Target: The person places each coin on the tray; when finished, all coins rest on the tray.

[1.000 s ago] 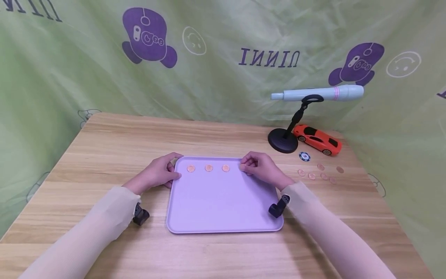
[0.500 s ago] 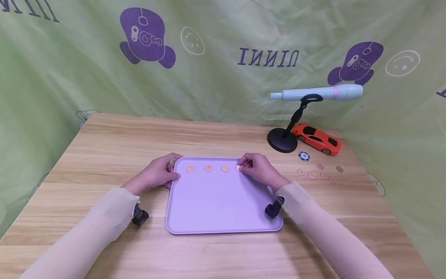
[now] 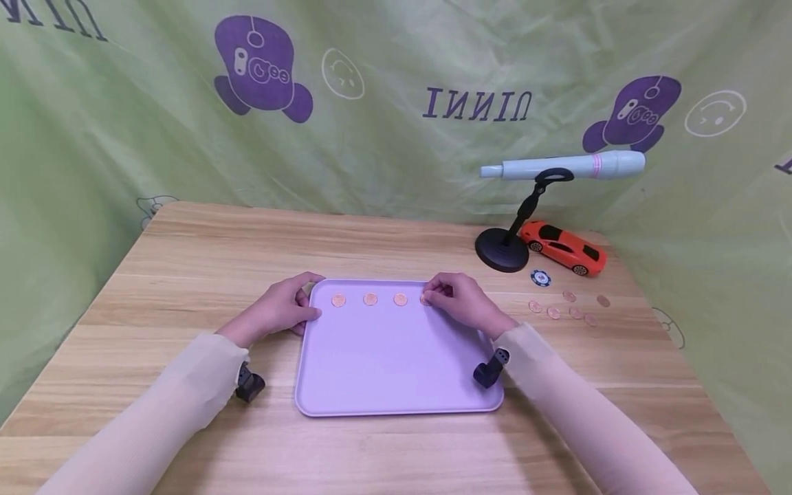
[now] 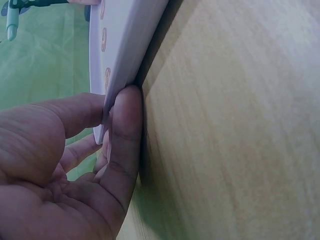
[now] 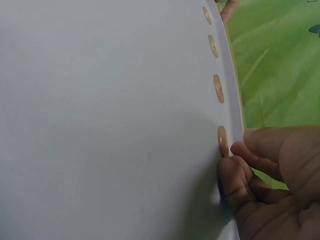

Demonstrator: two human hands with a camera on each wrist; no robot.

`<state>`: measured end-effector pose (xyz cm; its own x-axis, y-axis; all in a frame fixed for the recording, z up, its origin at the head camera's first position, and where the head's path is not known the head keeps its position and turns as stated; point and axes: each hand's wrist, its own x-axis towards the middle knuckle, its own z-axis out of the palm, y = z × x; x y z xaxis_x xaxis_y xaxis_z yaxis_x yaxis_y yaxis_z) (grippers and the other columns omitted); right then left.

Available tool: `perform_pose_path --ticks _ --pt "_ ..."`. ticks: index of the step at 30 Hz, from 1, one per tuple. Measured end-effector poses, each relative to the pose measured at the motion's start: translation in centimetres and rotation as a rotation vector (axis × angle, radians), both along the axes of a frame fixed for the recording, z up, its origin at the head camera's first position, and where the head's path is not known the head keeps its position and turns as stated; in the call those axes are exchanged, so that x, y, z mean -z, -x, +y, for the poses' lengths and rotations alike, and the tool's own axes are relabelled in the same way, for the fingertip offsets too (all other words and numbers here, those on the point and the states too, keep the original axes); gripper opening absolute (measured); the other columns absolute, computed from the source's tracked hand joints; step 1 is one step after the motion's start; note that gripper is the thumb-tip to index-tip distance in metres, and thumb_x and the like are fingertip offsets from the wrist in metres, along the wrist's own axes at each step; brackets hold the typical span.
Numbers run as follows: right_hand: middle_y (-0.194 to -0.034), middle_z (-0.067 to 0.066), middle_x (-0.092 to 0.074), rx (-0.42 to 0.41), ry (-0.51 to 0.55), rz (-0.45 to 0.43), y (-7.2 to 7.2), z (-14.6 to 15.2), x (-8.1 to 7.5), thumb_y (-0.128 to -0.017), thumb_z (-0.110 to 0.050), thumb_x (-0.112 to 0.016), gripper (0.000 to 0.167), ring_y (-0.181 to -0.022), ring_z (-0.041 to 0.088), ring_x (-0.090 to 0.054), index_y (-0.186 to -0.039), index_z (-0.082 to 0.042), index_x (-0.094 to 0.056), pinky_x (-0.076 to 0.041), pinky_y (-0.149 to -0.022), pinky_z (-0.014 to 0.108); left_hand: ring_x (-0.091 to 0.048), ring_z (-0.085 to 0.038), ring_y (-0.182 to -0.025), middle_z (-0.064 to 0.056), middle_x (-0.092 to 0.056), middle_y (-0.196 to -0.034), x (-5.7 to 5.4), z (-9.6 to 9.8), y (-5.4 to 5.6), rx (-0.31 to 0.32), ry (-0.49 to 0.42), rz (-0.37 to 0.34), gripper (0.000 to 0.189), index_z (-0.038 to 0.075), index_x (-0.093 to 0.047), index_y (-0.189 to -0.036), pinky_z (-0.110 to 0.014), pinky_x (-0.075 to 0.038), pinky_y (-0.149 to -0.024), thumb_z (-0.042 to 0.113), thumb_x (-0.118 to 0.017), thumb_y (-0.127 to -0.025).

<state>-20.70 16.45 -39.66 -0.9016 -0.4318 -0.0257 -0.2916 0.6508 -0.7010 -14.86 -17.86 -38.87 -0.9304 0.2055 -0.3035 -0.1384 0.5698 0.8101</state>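
Note:
A shallow lilac tray [image 3: 396, 364] lies on the wooden table. My left hand [image 3: 283, 306] grips its far left corner, thumb on top and fingers beneath, as the left wrist view shows. Along the far rim lies a row of copper-coloured coins: a left coin [image 3: 338, 300], a middle one [image 3: 370, 299] and a third [image 3: 401, 299]. At the row's right end my right hand [image 3: 459, 300] pinches another copper coin [image 5: 223, 141], flat on the tray by the rim. Thumb and fingertips partly cover that coin.
Right of the tray lie several more copper coins [image 3: 553, 313] and a blue-and-white poker chip [image 3: 541, 278]. Behind them are an orange toy car [image 3: 563, 248] and a black stand [image 3: 502, 249] holding a light blue microphone [image 3: 572, 166]. A green curtain hangs behind the table.
My right hand has shifted slightly left, and the coin at its fingertips, hidden a second ago, now shows in line with the others. My left hand stays on the tray's corner.

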Motion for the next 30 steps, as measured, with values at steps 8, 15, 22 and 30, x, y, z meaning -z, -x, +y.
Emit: perform_pose_path --ticks 8,15,22,30 --pt "-0.092 0.013 -0.073 0.039 0.060 -0.028 -0.3 2.3 -0.5 -0.106 -0.017 -0.062 0.021 -0.080 0.014 -0.067 -0.109 0.000 -0.074 -0.058 -0.073 0.022 -0.062 -0.016 -0.067 -0.009 -0.052 -0.089 0.0 0.2 0.0 0.010 0.011 0.008 0.065 0.003 -0.042 -0.155 -0.029 -0.062 -0.059 0.000 -0.070 -0.096" --pt "-0.099 0.017 -0.075 0.128 0.037 0.008 -0.6 6.3 -0.9 -0.106 -0.017 -0.061 0.022 -0.087 0.020 -0.068 -0.116 0.000 -0.073 -0.058 -0.074 0.020 -0.063 -0.016 -0.067 -0.009 -0.051 -0.089 -0.1 0.1 0.0 0.011 0.016 -0.001 0.065 0.003 -0.042 -0.155 -0.029 -0.063 -0.059 0.000 -0.070 -0.096" --pt "-0.111 0.019 -0.074 0.199 -0.100 0.092 -1.5 10.6 -1.0 -0.105 -0.014 -0.062 0.020 -0.100 0.029 -0.068 -0.117 -0.001 -0.072 -0.055 -0.081 0.024 -0.063 -0.016 -0.067 -0.009 -0.051 -0.090 0.1 0.0 0.1 0.011 0.016 0.001 0.066 0.004 -0.042 -0.155 -0.030 -0.063 -0.060 0.000 -0.070 -0.096" --pt "-0.110 0.024 -0.072 0.213 -0.191 0.130 -2.2 13.6 -0.8 -0.098 -0.007 -0.070 0.021 -0.099 0.036 -0.070 -0.116 0.004 -0.070 -0.063 -0.089 0.049 -0.063 -0.016 -0.066 -0.009 -0.052 -0.088 0.1 -0.1 0.3 0.015 0.015 0.003 0.066 0.003 -0.042 -0.155 -0.031 -0.064 -0.059 0.000 -0.070 -0.096"
